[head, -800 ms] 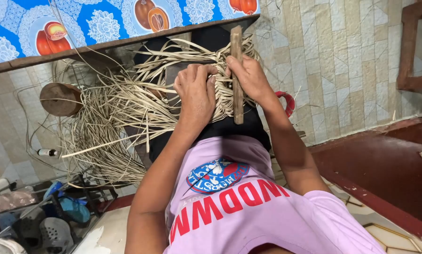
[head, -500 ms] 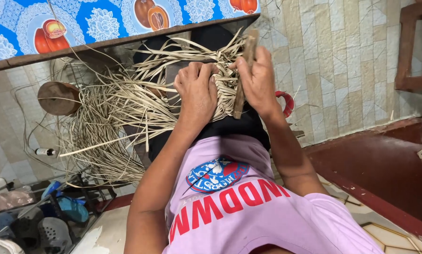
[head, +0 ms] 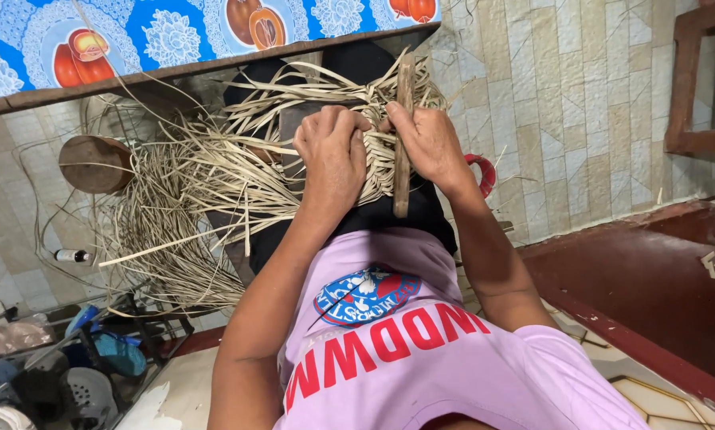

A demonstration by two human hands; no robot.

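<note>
Tiled floor (head: 612,103), blue fruit-print cloth (head: 174,36) on a table edge. Left hand (head: 333,151) lies on the woven mat (head: 377,159) on the lap, fingers curled down onto the strips, thumb side hidden. Right hand (head: 429,143) is closed round a wooden stick (head: 403,135), upright against the weave. Loose strips (head: 174,215) spread out left, brown bowl (head: 94,163) beside them.

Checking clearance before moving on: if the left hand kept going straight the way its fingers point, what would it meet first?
Probably the pale woven straw strips that the left hand already presses on; beyond them, the dark table edge, though depth is unclear.
</note>
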